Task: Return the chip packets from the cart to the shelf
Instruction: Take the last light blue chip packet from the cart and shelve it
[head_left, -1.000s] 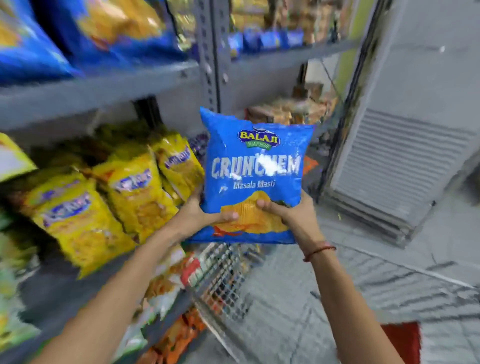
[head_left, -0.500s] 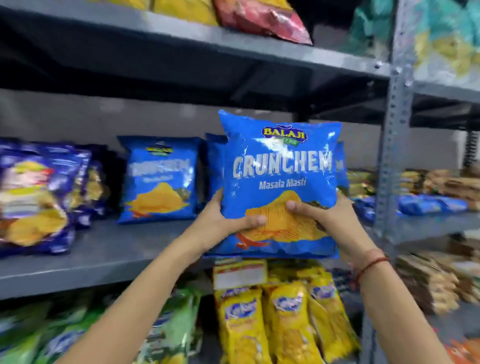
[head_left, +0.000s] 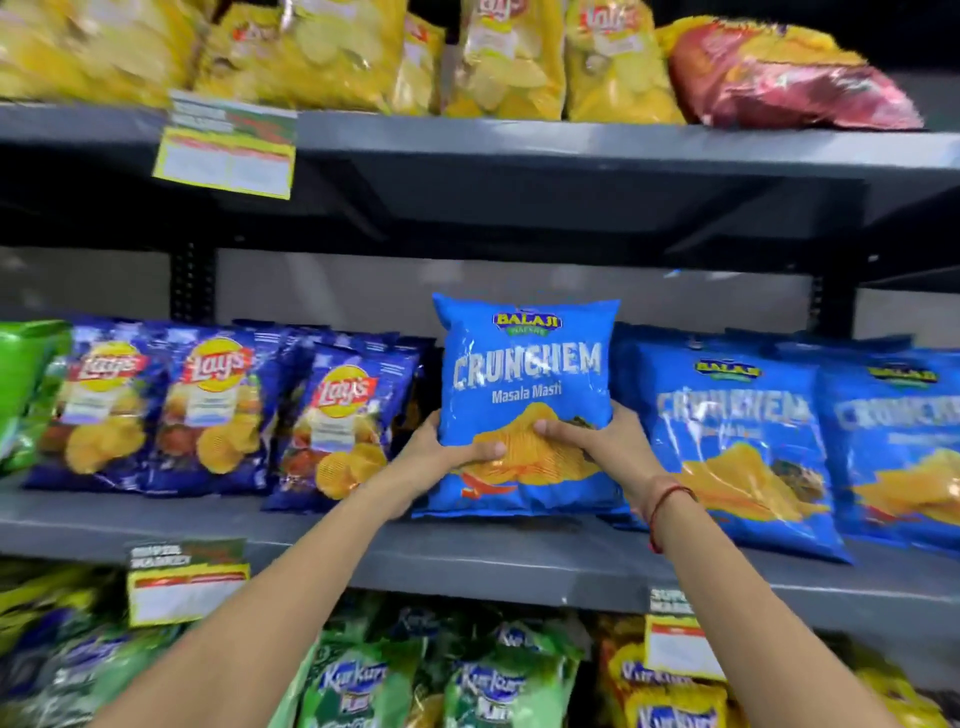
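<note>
1. While both hands clasp it from either side, the blue Crunchem packet (head_left: 524, 405) stands upright on the middle shelf (head_left: 467, 558), its bottom edge at the shelf board.
2. The left hand (head_left: 441, 452) wraps the packet's lower left edge, thumb across the front over the printed chips, the other fingers hidden behind the bag.
3. The right hand (head_left: 597, 441) grips the lower right edge the same way, thumb pressed on the front; a red thread bracelet (head_left: 662, 506) circles that wrist.
4. The packet sits in a gap between two groups: dark blue Lay's packets (head_left: 337, 421) to its left and matching blue Crunchem packets (head_left: 737, 441) to its right, the nearest of which lies just beside the right hand.
5. A green packet (head_left: 21, 384) stands at the far left end of the same shelf.
6. On the upper shelf (head_left: 571, 148) stand yellow Lay's packets (head_left: 509, 57), with a red packet (head_left: 789, 78) lying at the right.
7. A yellow price label (head_left: 226, 150) hangs from the upper shelf edge; two more price tags (head_left: 187, 587) hang from the middle shelf edge.
8. Below, green Kurkure packets (head_left: 488, 686) and yellow ones fill the lowest visible row, blurred.
9. The cart is out of view.
</note>
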